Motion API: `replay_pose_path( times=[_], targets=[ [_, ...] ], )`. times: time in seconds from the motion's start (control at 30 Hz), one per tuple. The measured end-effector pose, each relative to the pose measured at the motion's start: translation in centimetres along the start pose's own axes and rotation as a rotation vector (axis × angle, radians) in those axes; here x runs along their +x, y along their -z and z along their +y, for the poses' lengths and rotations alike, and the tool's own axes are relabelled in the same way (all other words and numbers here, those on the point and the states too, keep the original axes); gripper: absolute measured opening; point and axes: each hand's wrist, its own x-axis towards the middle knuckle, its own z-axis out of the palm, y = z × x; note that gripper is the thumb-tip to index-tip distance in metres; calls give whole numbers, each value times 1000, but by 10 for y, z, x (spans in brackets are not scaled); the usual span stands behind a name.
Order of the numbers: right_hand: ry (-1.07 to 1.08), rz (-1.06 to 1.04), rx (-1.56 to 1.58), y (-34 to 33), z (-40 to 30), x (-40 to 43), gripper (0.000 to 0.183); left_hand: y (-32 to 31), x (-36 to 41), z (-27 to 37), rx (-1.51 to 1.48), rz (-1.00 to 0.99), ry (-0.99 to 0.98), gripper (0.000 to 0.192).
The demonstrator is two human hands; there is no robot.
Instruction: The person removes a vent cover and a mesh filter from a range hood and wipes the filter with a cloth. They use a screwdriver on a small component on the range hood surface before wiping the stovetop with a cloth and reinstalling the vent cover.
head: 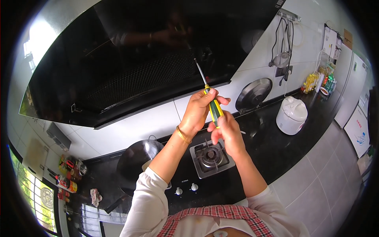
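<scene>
A screwdriver point(216, 112) with a yellow and green handle points up and slightly left, its metal shaft in front of the black range hood point(142, 86). My left hand point(197, 107) grips the front of the handle near the shaft, thumb on top. At the handle's rear end is my right hand point(229, 132), its thumb against the handle and its fingers partly curled; how firmly it grips cannot be told. The tip stands near the right end of the hood's perforated filter panel point(148, 78); whether it touches the hood cannot be told.
Below my hands is a gas burner point(211, 155); a wok point(133, 160) stands to its left. On the black counter to the right is a white rice cooker point(292, 115). A round metal lid point(254, 94) leans on the wall, and utensils point(282, 56) hang above.
</scene>
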Motion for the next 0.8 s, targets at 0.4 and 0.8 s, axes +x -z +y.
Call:
replay_pose_path(
  times=[0.4,0.8],
  targets=[
    [-151,-104,457,-2,0,-1,38,2,-1,6,-4,40,83,23],
    [-154,-253,770,-7,9,2,50,4,-2,4,-65,-70,3,23]
  ],
)
